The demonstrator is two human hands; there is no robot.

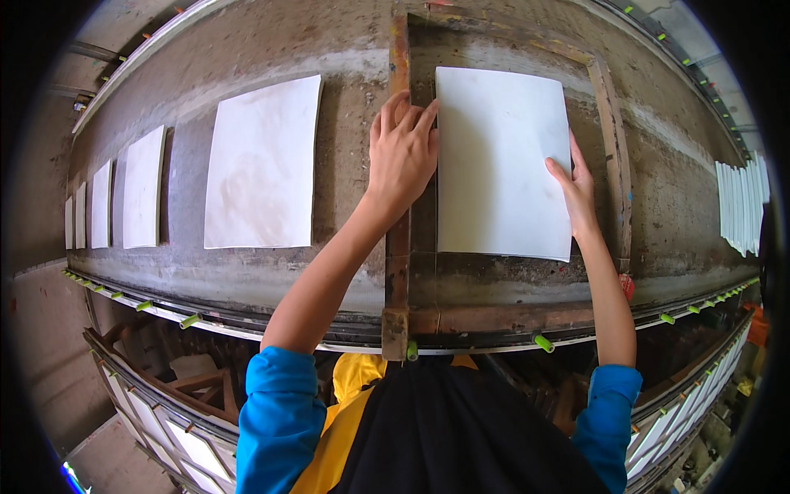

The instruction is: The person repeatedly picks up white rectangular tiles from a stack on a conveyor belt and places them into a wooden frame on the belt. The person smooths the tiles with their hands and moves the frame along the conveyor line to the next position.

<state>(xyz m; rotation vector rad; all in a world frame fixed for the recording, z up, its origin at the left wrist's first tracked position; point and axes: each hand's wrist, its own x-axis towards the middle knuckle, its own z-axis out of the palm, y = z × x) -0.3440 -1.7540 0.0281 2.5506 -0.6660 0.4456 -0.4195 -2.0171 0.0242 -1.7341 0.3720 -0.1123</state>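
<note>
A thick white stack of sheets or a pad (pixel 502 165) lies inside a wooden frame (pixel 397 280) on the long table. At its right edge is my right hand (pixel 578 185), closed on it with the thumb on top and fingers at the side. My left hand (pixel 401 152) rests across the frame's left bar, fingers a little bent and apart. Its index finger and thumb come up to the left edge of the white stack. Whether they press on that edge I cannot tell.
To the left, several white rectangular sheets (pixel 262 165) lie in a row along the brown, stained table (pixel 350 78). A leaning row of white sheets (pixel 741 206) sits at the far right. Green pegs (pixel 543 343) line the near rail, with racks (pixel 193 440) below.
</note>
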